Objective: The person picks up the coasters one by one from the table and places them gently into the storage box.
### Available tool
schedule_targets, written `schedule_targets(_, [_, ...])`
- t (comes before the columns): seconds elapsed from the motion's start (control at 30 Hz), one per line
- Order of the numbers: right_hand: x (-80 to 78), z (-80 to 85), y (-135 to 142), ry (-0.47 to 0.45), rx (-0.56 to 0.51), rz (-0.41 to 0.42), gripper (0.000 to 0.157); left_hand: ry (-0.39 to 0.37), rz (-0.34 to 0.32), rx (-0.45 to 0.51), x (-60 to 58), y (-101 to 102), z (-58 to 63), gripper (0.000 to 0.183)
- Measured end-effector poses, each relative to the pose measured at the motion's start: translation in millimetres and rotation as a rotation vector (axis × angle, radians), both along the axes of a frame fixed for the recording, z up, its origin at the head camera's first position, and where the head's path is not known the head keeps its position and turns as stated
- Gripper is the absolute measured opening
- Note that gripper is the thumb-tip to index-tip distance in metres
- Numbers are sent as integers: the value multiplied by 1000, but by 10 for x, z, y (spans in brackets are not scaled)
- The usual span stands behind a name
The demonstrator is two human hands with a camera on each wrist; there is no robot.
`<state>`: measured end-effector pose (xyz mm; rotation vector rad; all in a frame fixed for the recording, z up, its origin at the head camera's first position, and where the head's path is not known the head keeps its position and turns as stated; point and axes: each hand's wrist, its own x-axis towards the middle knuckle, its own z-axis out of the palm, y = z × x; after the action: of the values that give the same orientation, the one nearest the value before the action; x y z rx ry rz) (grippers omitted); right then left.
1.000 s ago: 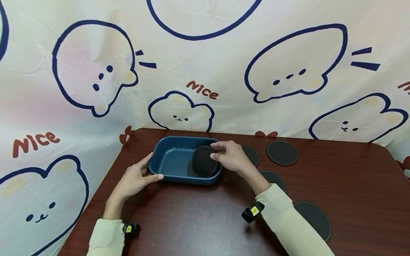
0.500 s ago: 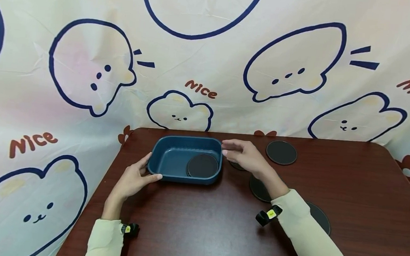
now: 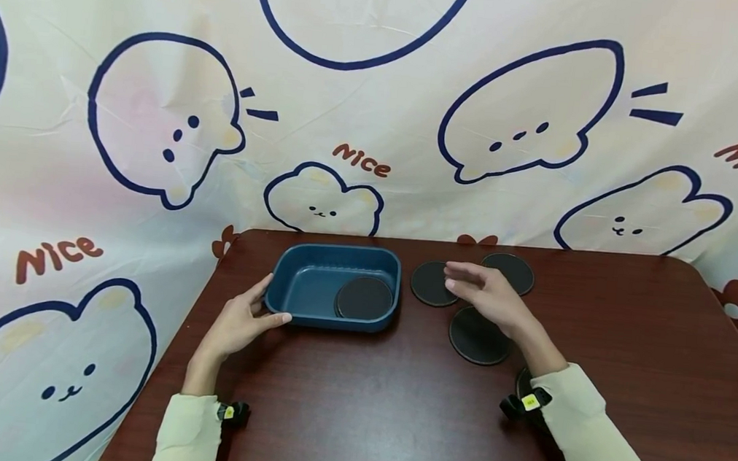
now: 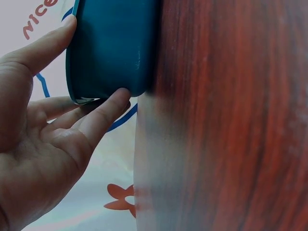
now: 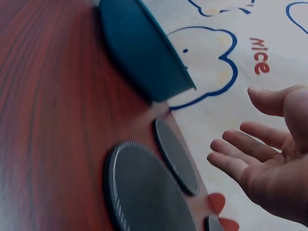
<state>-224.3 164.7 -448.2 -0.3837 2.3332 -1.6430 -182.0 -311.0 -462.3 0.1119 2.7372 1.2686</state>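
Note:
A blue rectangular tub (image 3: 308,322) stands on the table. My left hand (image 3: 237,325) grips its left end, the thumb on the near rim and the fingertips against the side; in the left wrist view the fingers (image 4: 103,113) touch the tub's end wall. A round black coaster (image 3: 365,298) lies flat inside at the right end. My right hand (image 3: 488,294) hovers over the table right of the tub, fingers relaxed and holding nothing. Under and about it lie a coaster (image 3: 431,286), a nearer coaster (image 3: 478,339) and a far coaster (image 3: 512,272), partly covered by the hand.
Another coaster (image 3: 523,382) shows only its edge beside the right wrist. In the right wrist view the coasters have a stitched-looking rim. The brown wooden table (image 3: 354,405) ends at the back against a cartoon-printed cloth (image 3: 411,205).
My right hand has let go of a coaster, which dropped flat into the tub's right end, and has moved right over the coasters on the table. The left hand has stayed on the tub.

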Motion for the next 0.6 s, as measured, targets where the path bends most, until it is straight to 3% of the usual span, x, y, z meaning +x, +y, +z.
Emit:
schedule_targets(0.37, [125, -136, 299, 197, 281, -80, 70, 1, -1, 2, 9, -3, 6, 97])
schedule_targets(0.6, [170, -204, 427, 191, 349, -113, 72, 6, -5, -11, 13, 11, 9, 98])
